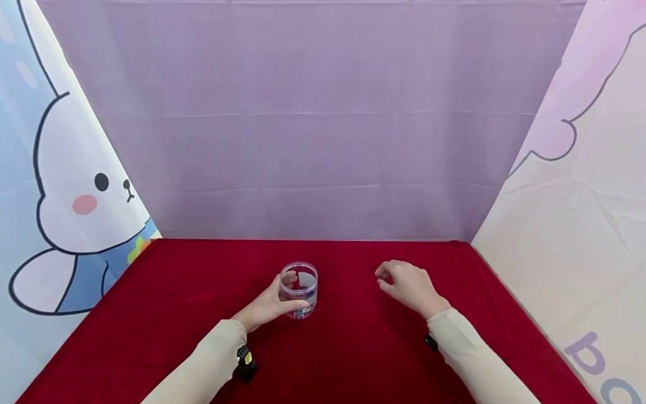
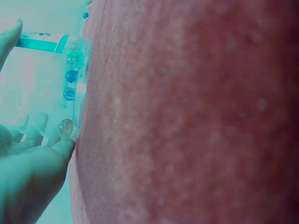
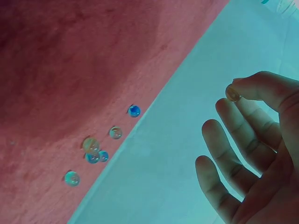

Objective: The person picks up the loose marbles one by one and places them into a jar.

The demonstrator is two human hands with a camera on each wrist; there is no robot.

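My left hand (image 1: 266, 308) grips a clear plastic jar (image 1: 308, 286) from its left side, thumb in front and fingers round the back. The jar stands upright with an open top and a printed label. In the left wrist view, several glass marbles (image 2: 75, 59) lie along its bottom, green, blue and clear. To the right, above the cloth, my right hand (image 1: 410, 285) pinches a small amber-looking marble (image 3: 232, 93) between thumb and index finger. Its other fingers are spread and loosely bent. Several loose marbles (image 3: 92, 157) lie on the cloth in the right wrist view.
A red cloth (image 1: 353, 359) covers the table. Behind it hangs a purple curtain (image 1: 323, 123). Printed cloth panels stand at the left (image 1: 75, 196) and right (image 1: 565, 235). A blue marble (image 2: 85, 15) shows past the jar in the left wrist view.
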